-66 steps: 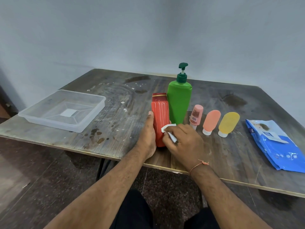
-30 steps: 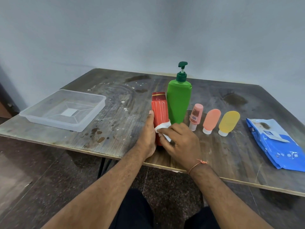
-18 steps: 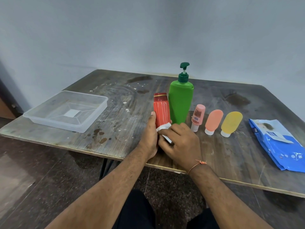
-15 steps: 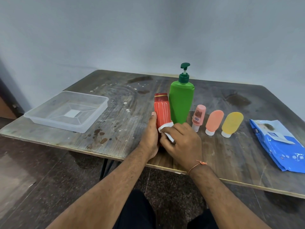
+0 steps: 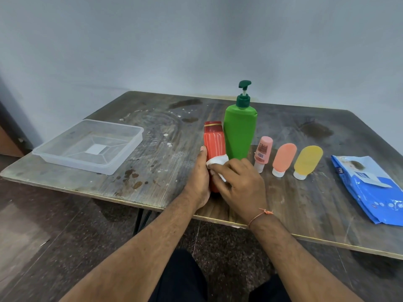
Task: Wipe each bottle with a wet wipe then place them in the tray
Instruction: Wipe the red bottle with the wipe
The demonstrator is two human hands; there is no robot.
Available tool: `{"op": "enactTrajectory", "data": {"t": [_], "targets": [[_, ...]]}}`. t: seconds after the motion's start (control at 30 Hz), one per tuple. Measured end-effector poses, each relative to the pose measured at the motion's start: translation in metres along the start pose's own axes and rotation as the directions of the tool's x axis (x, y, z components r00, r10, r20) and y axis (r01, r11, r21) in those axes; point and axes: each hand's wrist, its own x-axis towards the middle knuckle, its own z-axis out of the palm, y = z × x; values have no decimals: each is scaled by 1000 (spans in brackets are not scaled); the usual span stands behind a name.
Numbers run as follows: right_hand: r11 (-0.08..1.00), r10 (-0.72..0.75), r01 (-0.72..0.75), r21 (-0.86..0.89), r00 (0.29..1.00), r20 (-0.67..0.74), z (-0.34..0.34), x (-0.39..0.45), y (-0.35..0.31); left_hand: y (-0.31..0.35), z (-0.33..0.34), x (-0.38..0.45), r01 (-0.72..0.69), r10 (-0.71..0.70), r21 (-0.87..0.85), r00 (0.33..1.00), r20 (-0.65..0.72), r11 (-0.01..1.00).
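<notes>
Head view shows the left hand (image 5: 199,182) wrapped around the left side of the red bottle (image 5: 214,143), steadying it upright near the front edge of the counter (image 5: 165,162), while the right hand (image 5: 241,185) pinches a white wet wipe (image 5: 217,160) against the bottle's lower front. By my judgement the task is at its start: the clear tray (image 5: 113,164) at the left end holds no bottle, and the red one is the first being wiped. Left to do are the green pump bottle (image 5: 239,134) just behind and touching it, then the small pink bottle (image 5: 263,152), the peach tube (image 5: 284,156) and the yellow tube (image 5: 307,161) lined up to the right. A blue wipes pack (image 5: 368,188) lies at the far right, close to the front edge. Between the red bottle and the tray runs a bare stretch of stained counter, so the carry leftward looks unobstructed; the bottle stands near the front edge, and the tall green one beside it could tip if knocked
</notes>
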Motion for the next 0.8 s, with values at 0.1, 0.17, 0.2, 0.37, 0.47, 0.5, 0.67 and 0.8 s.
{"op": "enactTrajectory", "data": {"t": [0.1, 0.17, 0.2, 0.37, 0.47, 0.5, 0.67, 0.8], "targets": [[1000, -14, 14, 12, 1000, 7, 0, 0, 0, 0, 0, -1, 7, -7, 6, 1000, -8, 1000], [1000, 28, -28, 2, 999, -33, 1, 0, 1, 0, 1, -1, 4, -4, 6, 1000, -7, 1000], [999, 43, -43, -6, 998, -47, 2, 0, 1, 0, 2, -1, 3, -3, 4, 1000, -11, 1000], [1000, -5, 5, 20, 1000, -4, 1, 0, 1, 1, 1, -2, 5, -5, 0, 1000, 5, 1000], [1000, 4, -4, 16, 1000, -23, 1, -1, 1, 1, 1, -2, 4, -4, 4, 1000, 2, 1000], [999, 42, -42, 6, 998, -48, 1, -1, 3, 2, 1, -1, 0, 0, 6, 1000, 1, 1000], [995, 83, -81, 51, 996, -39, 4, -2, 7, 2, 0, 0, -5, 5, 0, 999, -38, 1000], [996, 63, -61, 66, 997, -37, 3, -3, 4, 2, 1, 1, -7, 7, -4, 999, -46, 1000]]}}
